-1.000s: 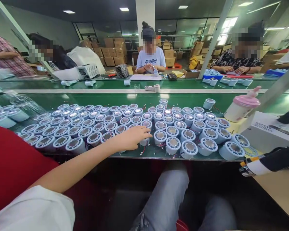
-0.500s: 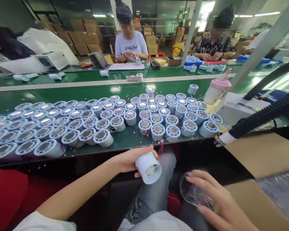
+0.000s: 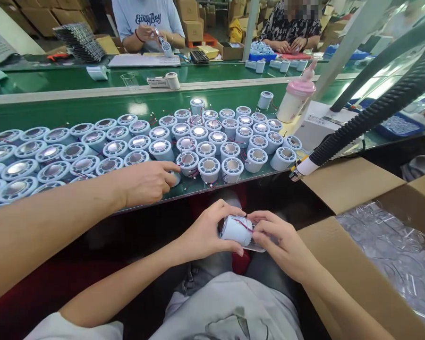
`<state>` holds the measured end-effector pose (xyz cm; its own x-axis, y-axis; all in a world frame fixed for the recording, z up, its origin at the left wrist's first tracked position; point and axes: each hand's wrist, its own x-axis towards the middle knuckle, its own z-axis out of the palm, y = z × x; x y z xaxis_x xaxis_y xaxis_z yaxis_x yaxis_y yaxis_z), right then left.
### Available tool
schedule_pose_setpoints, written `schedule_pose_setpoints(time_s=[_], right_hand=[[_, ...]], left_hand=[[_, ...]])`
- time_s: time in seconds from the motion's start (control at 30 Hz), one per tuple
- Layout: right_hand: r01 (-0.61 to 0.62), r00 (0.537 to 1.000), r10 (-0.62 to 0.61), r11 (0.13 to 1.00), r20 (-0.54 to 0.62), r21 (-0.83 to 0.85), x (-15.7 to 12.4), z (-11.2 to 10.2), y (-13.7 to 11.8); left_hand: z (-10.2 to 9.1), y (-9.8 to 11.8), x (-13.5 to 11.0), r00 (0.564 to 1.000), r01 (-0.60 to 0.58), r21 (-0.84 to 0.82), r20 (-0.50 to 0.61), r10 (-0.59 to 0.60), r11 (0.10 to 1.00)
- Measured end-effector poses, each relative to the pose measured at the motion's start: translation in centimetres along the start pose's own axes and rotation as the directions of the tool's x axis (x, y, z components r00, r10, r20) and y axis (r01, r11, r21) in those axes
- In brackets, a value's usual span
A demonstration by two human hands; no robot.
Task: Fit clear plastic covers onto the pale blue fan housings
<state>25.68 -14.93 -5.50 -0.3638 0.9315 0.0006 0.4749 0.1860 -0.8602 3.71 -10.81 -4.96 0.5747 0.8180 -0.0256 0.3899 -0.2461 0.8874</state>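
Above my lap, my left hand (image 3: 217,229) is wrapped round a light blue cylindrical housing (image 3: 236,230), which lies on its side with thin red and dark wires along it. My right hand (image 3: 274,236) is closed at the housing's right end, its fingertips near the wires. A clear plastic cup (image 3: 259,246) shows below those fingers, against that end; how far it covers the housing is hidden. Another person's hand (image 3: 150,182) reaches in from the left and touches a housing (image 3: 175,178) at the bench's front edge.
Rows of similar housings (image 3: 208,167) stand on the green bench (image 3: 230,97). At right are a pink-capped bottle (image 3: 296,97), a black corrugated hose (image 3: 361,120) and a carton (image 3: 354,186) of clear plastic cups (image 3: 393,255). Two people (image 3: 148,28) work across the bench.
My right hand has brought the clear plastic cup to the housing, which has turned onto its side in my left hand. Another person's arm has come in from the left. The view has tilted down.
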Motion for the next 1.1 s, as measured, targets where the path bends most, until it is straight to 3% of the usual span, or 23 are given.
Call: schedule_pose_setpoints(time_s=[0.1,0.17,0.3,0.33,0.4,0.5,0.57,0.63,0.77,1.1], right_hand=[[-0.097,0.993,0.107,0.978,-0.047,0.183,0.1,-0.2,0.0],[-0.158,0.981,0.186,0.935,-0.061,0.318,0.4,-0.4,0.1],[-0.229,0.955,0.296,0.787,-0.026,0.573,0.6,-0.9,0.7],[-0.223,0.958,0.286,0.770,-0.011,0.598,0.5,-1.0,0.9],[-0.150,0.981,0.193,0.825,-0.022,0.545,0.1,-0.9,1.2],[0.072,0.994,-0.051,0.969,-0.097,0.236,-0.8,-0.4,1.5],[0.158,0.981,-0.149,0.985,-0.124,0.067,-1.4,-0.2,1.5],[0.160,0.980,-0.153,0.986,-0.128,0.051,-1.8,-0.1,1.5],[0.044,0.998,-0.032,0.966,-0.051,0.255,-2.0,-0.5,1.1],[-0.163,0.986,0.108,0.811,0.130,0.562,-1.6,-0.8,0.4]], left_hand=[[0.8,-1.3,0.0,0.997,-0.068,-0.003,-0.038,0.068,0.998],[1.0,-1.7,0.0,0.997,-0.079,-0.029,0.002,0.079,0.996],[1.1,-1.2,-0.1,0.989,0.035,-0.251,0.145,0.002,0.967],[1.1,-1.1,-0.2,0.986,0.080,-0.327,0.164,-0.027,0.942],[1.3,-0.9,-0.3,0.983,0.151,-0.474,0.168,-0.079,0.867],[1.4,-0.9,-0.4,0.979,0.199,-0.606,0.164,-0.123,0.771],[1.3,-0.9,-0.5,0.974,0.216,-0.604,0.190,-0.124,0.767],[1.0,-0.7,-0.7,0.972,0.207,-0.550,0.211,-0.106,0.809],[0.4,-0.2,-1.0,0.980,0.133,-0.407,0.189,-0.059,0.904],[0.1,-0.2,-1.7,0.985,0.005,-0.361,0.165,0.058,0.933]])
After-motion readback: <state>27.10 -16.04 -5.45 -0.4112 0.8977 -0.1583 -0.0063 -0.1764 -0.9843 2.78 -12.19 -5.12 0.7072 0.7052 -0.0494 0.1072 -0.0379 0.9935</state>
